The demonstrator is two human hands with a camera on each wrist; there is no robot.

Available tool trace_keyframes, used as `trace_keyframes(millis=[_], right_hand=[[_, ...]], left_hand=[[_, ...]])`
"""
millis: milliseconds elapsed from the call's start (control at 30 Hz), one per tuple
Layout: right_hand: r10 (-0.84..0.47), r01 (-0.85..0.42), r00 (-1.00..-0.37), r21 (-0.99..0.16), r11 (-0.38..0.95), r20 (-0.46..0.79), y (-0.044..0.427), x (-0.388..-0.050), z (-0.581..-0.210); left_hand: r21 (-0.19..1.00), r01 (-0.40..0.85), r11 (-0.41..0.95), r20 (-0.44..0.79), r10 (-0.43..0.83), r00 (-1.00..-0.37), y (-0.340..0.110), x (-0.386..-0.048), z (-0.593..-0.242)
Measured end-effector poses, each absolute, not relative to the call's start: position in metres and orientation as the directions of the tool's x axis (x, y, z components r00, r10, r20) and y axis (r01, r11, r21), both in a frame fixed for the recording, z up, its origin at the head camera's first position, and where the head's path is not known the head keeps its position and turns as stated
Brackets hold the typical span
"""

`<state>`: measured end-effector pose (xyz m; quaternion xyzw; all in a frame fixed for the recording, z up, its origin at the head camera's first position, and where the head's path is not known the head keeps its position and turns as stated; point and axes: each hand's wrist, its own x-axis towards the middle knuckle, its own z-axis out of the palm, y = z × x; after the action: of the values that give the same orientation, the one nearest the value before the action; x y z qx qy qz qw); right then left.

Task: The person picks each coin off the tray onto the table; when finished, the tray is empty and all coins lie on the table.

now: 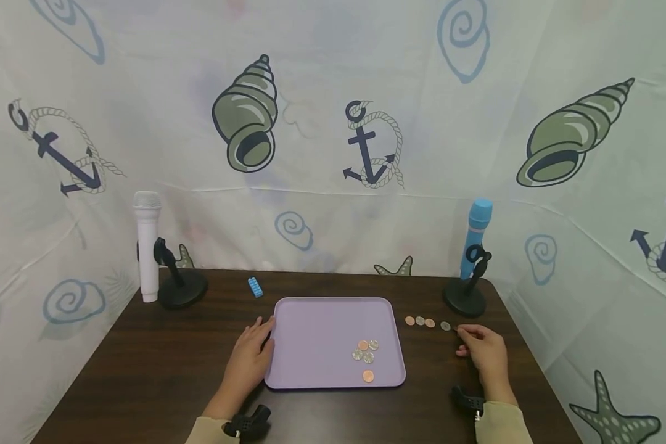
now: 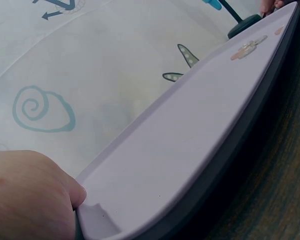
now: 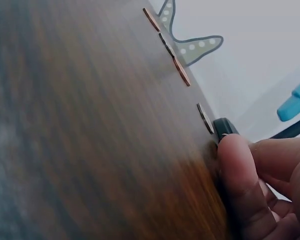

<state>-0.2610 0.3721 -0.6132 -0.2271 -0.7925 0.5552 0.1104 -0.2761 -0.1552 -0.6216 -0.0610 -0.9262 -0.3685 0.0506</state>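
Observation:
A lilac tray (image 1: pixel 316 345) lies on the dark wooden table. My left hand (image 1: pixel 248 354) rests on its left rim, fingers stretched forward; in the left wrist view part of this hand (image 2: pixel 29 195) touches the tray's near end. Several copper and silver coins (image 1: pixel 369 376) lie on the tray's right half. Right of the tray, more coins (image 1: pixel 430 323) form a row on the table. At the row's right end my right hand (image 1: pixel 484 351) pinches a coin, mostly hidden by thumb and forefinger; in the right wrist view the bent fingers (image 3: pixel 237 167) cover it.
A blue microphone (image 1: pixel 477 225) on a black stand (image 1: pixel 464 298) is behind my right hand. At the back left are a white microphone (image 1: pixel 147 246) and its black stand (image 1: pixel 183 288). A small blue toy brick (image 1: pixel 255 287) lies behind the tray. Printed cloth hangs beyond the table.

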Motion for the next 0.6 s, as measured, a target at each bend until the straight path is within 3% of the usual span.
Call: trace_keyframes(millis=[600], right_hand=[[0.399, 0.279, -0.909, -0.886, 0.370, -0.120, 0.3681, -0.2568, -0.6046]], left_hand=[[0.686, 0.155, 0.711, 0.143, 0.077, -0.987, -0.1544, -0.2752, -0.6195]])
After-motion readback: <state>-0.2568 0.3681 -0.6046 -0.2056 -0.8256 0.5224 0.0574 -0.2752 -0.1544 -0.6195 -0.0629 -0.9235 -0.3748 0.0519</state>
